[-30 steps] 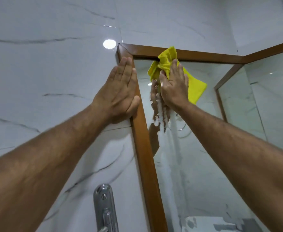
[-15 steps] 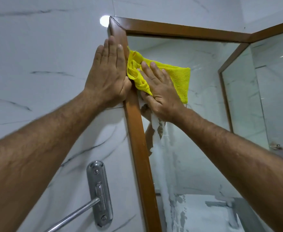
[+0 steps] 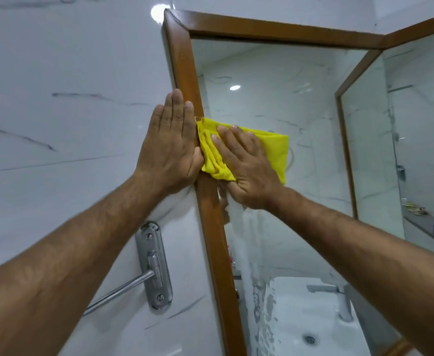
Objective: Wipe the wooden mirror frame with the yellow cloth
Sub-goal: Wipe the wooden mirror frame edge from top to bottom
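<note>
- My right hand lies flat, fingers spread, pressing the bunched yellow microfibre cloth against the brown wooden mirror frame; the grip is open, a palm press and not a pinch.
- The cloth sits on the frame's left upright, about halfway between its top corner and the bottom of the view, with most of the fabric spilling onto the mirror glass.
- My left hand is also open and flat, bracing on the glossy white marble-patterned wall tile right at the frame's outer edge, thumb touching the cloth.
- To do this stroke well, I judge the cloth should shift left so it covers the full width of the wood, then run along the upright in one steady pass with even pressure from the palm.
- I would keep the left hand clear of the path, since it overlaps the frame's edge now.
- Hard to tell: the wood under the cloth and hands is hidden, so I cannot say how clean it is.
- The lower end of the upright runs out of view at the bottom.
- A chrome towel-rail bracket sits on the wall just left of the frame; streaks mark the glass below my right hand.
</note>
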{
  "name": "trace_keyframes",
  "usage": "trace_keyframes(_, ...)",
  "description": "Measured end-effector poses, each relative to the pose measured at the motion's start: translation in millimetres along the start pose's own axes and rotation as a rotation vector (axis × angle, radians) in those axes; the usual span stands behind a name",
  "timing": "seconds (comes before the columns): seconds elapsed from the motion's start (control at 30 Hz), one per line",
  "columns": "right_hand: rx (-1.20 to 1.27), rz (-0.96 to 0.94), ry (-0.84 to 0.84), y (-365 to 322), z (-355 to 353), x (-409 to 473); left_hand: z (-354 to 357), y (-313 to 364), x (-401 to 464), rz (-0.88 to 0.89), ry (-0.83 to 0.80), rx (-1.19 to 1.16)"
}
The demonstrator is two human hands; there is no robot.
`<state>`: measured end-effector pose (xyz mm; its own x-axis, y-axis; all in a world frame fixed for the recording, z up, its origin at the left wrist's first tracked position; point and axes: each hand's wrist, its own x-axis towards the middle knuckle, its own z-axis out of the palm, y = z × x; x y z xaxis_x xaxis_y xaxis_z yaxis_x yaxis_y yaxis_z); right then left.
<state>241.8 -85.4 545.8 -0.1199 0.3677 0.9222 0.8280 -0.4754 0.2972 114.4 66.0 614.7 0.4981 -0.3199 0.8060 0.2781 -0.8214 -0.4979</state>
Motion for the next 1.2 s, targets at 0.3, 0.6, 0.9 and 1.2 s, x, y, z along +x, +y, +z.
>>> trace_keyframes(0.3,0.067,-0.028,0.060,-15.1,28.1,-63.9,9.1,19.0,-17.7,-0.016,0.023,-0.067)
trace_keyframes(0.6,0.041,-0.092,-0.226,-49.8,39.7,-192.9,23.6,73.3,-90.2,-0.093,-0.133,-0.103)
trace_keyframes(0.9,0.114,-0.051,-0.176,-61.1,44.0,-190.9,47.1,109.0,-138.4,-0.158,-0.105,-0.167)
trace_keyframes(1.2,0.112,-0.095,-0.163,-81.2,78.3,-296.4,90.7,156.5,-211.4,-0.154,-0.032,-0.250)
